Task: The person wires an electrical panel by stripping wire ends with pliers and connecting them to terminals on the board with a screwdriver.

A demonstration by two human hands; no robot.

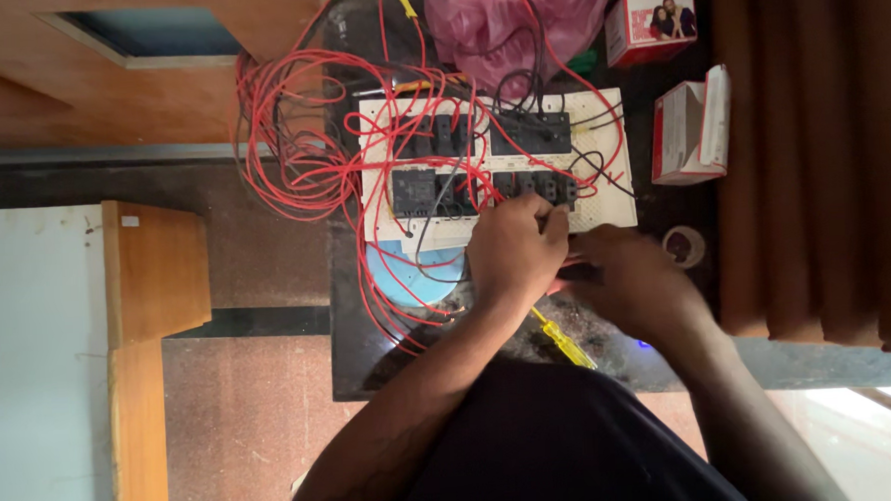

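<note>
Seen from above, a person's two forearms reach forward from a dark shirt over a dark stone countertop (371,369). A yellow-handled screwdriver (564,342) lies on the counter between the arms, just beneath the wrists. The left hand (514,250) rests on the near edge of a white switch board (604,205), fingers curled together, fingertips pressed against the board's lower row of black switches (535,184). The right hand (632,282) sits just beside it, touching it, slightly nearer the body; its fingers are folded under and blurred (whether they pinch anything cannot be told). A roll of tape (683,245) lies just right of that hand. The board lies flat mid-counter, its back upward, crossed by tangled red wires (301,157) that spill leftward, with some black wires among them. A blue disc (406,272) peeks from under the board's near left corner. Farther off sit an open red-and-white carton (689,128), a second small box (651,16) and a pink plastic bag (515,17).
</note>
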